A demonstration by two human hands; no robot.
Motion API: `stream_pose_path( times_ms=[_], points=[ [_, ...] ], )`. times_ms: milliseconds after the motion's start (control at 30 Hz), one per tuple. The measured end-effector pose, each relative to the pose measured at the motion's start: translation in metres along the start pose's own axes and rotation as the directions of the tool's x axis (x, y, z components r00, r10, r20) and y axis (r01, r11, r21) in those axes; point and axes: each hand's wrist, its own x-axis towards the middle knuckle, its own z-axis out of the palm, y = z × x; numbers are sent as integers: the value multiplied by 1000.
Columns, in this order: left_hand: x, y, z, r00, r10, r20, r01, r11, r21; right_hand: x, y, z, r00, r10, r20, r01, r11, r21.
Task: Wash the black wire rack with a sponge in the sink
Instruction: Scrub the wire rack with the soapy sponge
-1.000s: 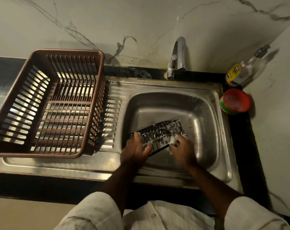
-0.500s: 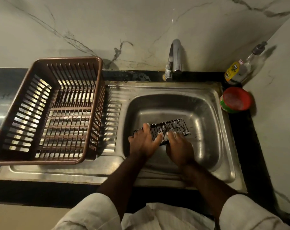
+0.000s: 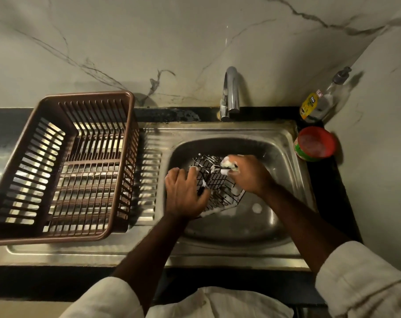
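The left hand (image 3: 185, 196) is clenched on the near left edge of the black wire rack (image 3: 215, 182), fingers curled through and over the wires, holding it tilted up inside the sink (image 3: 284, 216). The right hand (image 3: 247, 175) grasps a sudsy sponge (image 3: 228, 165) and presses it against the far upper edge of the rack; only a pale, foamy part of the sponge shows between the fingers. White foam clings to the wires along the rack's lower edge, and a small blob of foam (image 3: 256, 208) lies on the steel floor of the basin just right of the rack. The rack sits over the middle of the basin, below the chrome faucet (image 3: 230, 92).

Left of the basin, on the ribbed steel drainboard (image 3: 149, 180), stands a brown slatted plastic basket (image 3: 64, 166), its right wall near the basin's edge. At the far right corner, on the dark tabletop (image 3: 328, 198), a red-lidded tub (image 3: 315, 143) sits just beside the sink rim, and behind it a pump bottle (image 3: 321, 103) with a yellow label leans against the marble wall (image 3: 149, 42). Pale sleeves (image 3: 364, 283) cover both forearms near the bottom edge.
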Motion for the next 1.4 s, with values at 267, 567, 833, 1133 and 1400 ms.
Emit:
stream_pose_path(
  times_ms=[267,567,833,1133,1400],
  points=[
    [0,12,-21,964,-262,41,256,882,-395,-8,1,-1,982,141,-124,-89,931,355],
    [-5,21,-10,925,-380,18,331,778,-534,-69,12,14,753,490,-438,-373,868,329],
    [-4,45,-15,891,-454,13,327,622,-711,-96,17,50,892,373,-255,-360,928,98],
    [-18,40,-4,886,-463,31,303,528,-793,-97,-48,74,988,154,-24,-142,954,265],
    [-11,52,-14,860,-510,-24,305,551,-777,-99,-88,62,991,91,100,-116,952,282]
  ],
)
